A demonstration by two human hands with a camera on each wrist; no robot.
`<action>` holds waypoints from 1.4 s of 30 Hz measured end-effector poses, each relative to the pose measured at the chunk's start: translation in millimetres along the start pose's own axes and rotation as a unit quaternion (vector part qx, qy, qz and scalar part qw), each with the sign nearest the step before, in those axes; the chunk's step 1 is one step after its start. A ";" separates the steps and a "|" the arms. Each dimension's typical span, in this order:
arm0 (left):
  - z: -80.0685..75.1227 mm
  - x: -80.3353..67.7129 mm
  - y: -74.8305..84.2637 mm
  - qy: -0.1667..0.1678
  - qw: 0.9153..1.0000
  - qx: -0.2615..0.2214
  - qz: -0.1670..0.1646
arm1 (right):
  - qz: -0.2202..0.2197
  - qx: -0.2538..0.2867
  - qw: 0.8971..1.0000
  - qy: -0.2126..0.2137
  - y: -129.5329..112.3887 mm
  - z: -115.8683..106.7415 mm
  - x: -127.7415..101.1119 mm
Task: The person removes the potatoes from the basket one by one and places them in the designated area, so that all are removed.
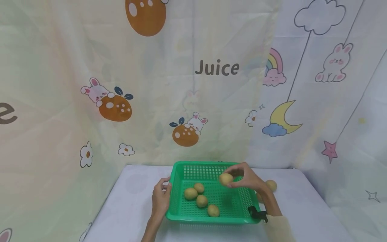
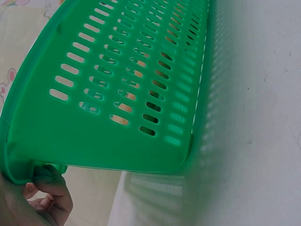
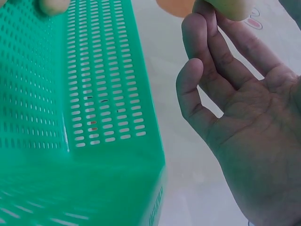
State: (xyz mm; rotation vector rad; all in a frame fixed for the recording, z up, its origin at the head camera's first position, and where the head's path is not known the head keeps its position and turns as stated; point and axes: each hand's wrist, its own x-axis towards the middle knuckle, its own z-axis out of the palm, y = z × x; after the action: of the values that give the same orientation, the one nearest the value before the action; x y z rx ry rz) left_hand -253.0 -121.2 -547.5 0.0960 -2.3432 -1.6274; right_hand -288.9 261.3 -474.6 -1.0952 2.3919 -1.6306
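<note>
**Head view: right hand holds a potato over the green basket**

Head view shows a green basket [image 1: 211, 196] standing on the white desk [image 1: 130, 201]. Inside it four potatoes [image 1: 199, 198] lie on the mesh floor, close together in the left and middle part. The right hand [image 1: 246, 178] is above the far right part of the basket and pinches a fifth potato [image 1: 225, 178] with its fingertips; this potato is in the air and does not touch the basket floor. The left hand [image 1: 161, 198] is at the left rim of the basket, with the fingers curled on the edge. One more potato [image 1: 271, 185] lies on the desk to the right of the basket, behind the right wrist.

Left wrist view gives only the outer slotted wall of the basket from below, and the curled fingers [image 2: 47, 197] under its rim. Right wrist view shows the open palm and the fingertips [image 3: 207, 14] closed on the potato at the top edge, beside the basket wall. The potatoes inside the basket are seen only from the head.
</note>
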 end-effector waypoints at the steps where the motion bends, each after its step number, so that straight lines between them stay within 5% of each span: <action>1: 0.1 -0.3 -0.2 0.001 1.000 0.000 0.002 | -0.002 -0.002 1.000 0.002 0.5 -0.9 -1.1; 42: -2.2 -1.1 0.6 -0.011 1.000 -0.009 -0.005 | 0.025 -0.029 0.996 0.075 2.1 -28.7 -47.1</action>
State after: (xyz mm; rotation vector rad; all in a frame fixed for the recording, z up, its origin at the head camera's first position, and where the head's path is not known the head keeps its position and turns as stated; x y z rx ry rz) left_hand -251.4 -122.7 -546.5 0.0856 -2.3484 -1.6610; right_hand -266.5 311.5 -479.5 -0.9426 2.5512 -1.6959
